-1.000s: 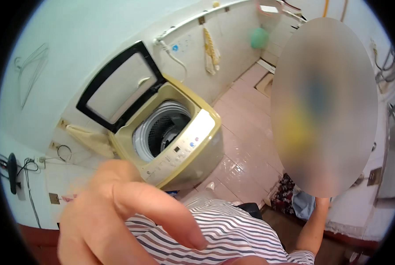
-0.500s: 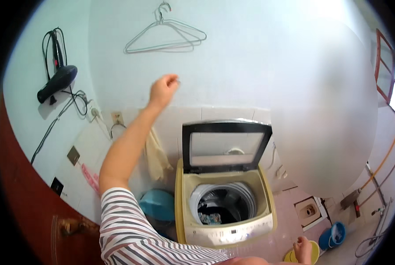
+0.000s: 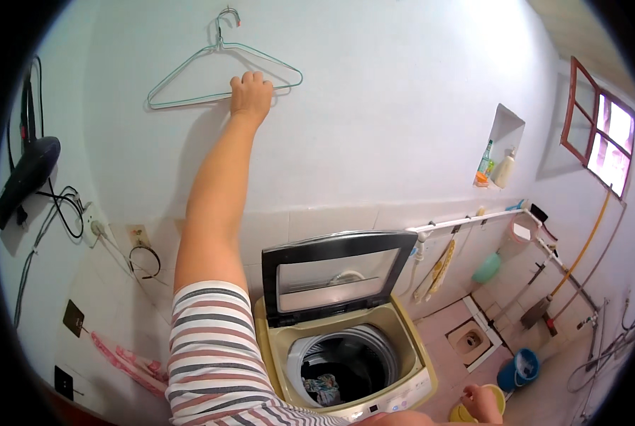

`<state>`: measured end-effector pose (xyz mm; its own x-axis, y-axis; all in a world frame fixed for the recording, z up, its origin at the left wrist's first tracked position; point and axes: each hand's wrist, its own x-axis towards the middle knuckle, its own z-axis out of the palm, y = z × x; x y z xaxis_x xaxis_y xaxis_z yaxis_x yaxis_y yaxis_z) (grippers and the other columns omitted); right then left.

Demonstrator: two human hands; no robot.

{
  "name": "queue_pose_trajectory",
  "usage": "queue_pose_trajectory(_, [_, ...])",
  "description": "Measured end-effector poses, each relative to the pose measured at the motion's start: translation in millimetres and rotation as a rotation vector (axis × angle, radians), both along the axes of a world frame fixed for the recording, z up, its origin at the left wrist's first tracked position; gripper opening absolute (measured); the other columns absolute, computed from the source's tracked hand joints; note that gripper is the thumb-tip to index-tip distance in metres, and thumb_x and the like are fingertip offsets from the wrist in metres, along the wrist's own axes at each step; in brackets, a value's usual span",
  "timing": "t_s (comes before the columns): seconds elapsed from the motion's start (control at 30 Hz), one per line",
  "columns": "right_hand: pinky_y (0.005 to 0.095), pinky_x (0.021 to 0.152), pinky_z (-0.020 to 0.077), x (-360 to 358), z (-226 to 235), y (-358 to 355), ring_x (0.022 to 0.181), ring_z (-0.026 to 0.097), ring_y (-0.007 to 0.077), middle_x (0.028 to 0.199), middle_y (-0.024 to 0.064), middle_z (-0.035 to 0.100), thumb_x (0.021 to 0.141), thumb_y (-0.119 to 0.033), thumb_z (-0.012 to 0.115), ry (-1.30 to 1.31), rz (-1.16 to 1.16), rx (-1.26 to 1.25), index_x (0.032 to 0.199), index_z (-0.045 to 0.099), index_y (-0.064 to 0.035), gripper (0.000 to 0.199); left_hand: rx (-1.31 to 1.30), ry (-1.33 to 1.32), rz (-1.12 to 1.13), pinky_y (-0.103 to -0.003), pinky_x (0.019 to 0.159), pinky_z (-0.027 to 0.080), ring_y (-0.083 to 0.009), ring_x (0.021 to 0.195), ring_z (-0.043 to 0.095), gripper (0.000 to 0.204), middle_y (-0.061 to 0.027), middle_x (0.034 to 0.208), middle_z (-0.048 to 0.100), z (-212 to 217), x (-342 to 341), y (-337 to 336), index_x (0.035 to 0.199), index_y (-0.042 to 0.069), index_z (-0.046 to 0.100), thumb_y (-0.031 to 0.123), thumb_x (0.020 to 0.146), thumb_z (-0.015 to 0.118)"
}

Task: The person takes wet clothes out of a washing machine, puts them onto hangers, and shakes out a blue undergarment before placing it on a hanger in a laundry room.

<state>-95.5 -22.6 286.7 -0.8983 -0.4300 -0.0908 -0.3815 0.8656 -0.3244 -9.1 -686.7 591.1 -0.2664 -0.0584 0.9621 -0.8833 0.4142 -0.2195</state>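
Note:
My left hand is raised to the far wall, its fingers curled over the lower bar of a green wire clothes hanger. The hanger's hook is up on the wall near the top of the view. Low at the right, my right hand is loosely closed, with no object visible in it, in front of a yellow bucket. Between my arms stands a top-loading washing machine with its lid raised. Dark and patterned clothes lie in its drum.
A black hair dryer with cords hangs on the left wall. At right are a blue bucket, a squat toilet and a long-handled brush. Bottles stand in a wall niche near the open window.
My left hand has moved up onto the hanger's lower bar; before, it was in the air below the hanger. The view has turned to the right. My right hand stays low by the yellow bucket.

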Motion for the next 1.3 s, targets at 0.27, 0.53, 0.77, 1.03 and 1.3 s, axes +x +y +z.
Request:
queue_pose_trajectory(0.27, [0.0386, 0.072, 0.0472, -2, -14, 29, 0.083, 0.062, 0.0323, 0.090, 0.0207, 0.063, 0.083, -0.018, 0.054, -0.047, 0.104, 0.100, 0.108, 0.057, -0.0007, 0.030, -0.157, -0.079, -0.047, -0.036, 0.060, 0.043, -0.0218, 0.067, 0.059, 0.006, -0.0034, 0.069, 0.062, 32, 20, 0, 0.071, 0.013, 0.059, 0.013, 0.074, 0.053])
queue_pose_trajectory(0.53, [0.0375, 0.071, 0.0491, -26, -66, 58, 0.079, 0.061, 0.0347, 0.083, 0.0188, 0.064, 0.072, -0.020, 0.063, -0.046, 0.132, 0.091, 0.089, 0.066, -0.0028, 0.025, -0.535, -0.046, -0.161, -0.032, 0.044, 0.044, -0.0233, 0.054, 0.057, 0.007, -0.0060, 0.060, 0.057, 98, 74, 108, 0.076, 0.012, 0.057, 0.012, 0.079, 0.051])
queue_pose_trajectory(0.77, [0.0332, 0.090, 0.0399, -67, -15, -21, 0.114, 0.047, 0.0225, 0.120, 0.0103, 0.051, 0.079, -0.024, 0.063, -0.160, 0.445, -0.887, 0.127, 0.041, -0.0038, 0.057, 0.004, -0.282, -1.192, -0.031, 0.052, 0.045, -0.0171, 0.051, 0.054, 0.017, -0.0089, 0.064, 0.059, 39, 60, 353, 0.079, 0.002, 0.063, 0.014, 0.084, 0.052])
queue_pose_trajectory(1.03, [0.0289, 0.063, 0.0434, 16, 1, 20, 0.074, 0.054, 0.0178, 0.097, 0.0133, 0.055, 0.090, -0.038, 0.046, -0.763, 0.401, -1.693, 0.135, 0.026, -0.0053, 0.059, 1.719, -0.386, -1.837, -0.020, 0.047, 0.041, -0.0053, 0.050, 0.052, 0.023, -0.0008, 0.067, 0.062, -210, -26, 450, 0.093, 0.004, 0.062, 0.024, 0.087, 0.052])
queue_pose_trajectory(1.3, [0.0177, 0.036, 0.0232, -4, -46, 117, 0.039, 0.028, 0.0036, 0.071, 0.0064, 0.053, 0.093, -0.017, 0.042, -0.280, -0.270, -1.258, 0.136, 0.026, -0.0060, 0.047, 1.956, -0.783, -1.193, -0.026, 0.063, 0.046, -0.0140, 0.072, 0.057, 0.032, -0.0043, 0.075, 0.061, -462, -75, 333, 0.102, 0.008, 0.063, 0.031, 0.081, 0.058])
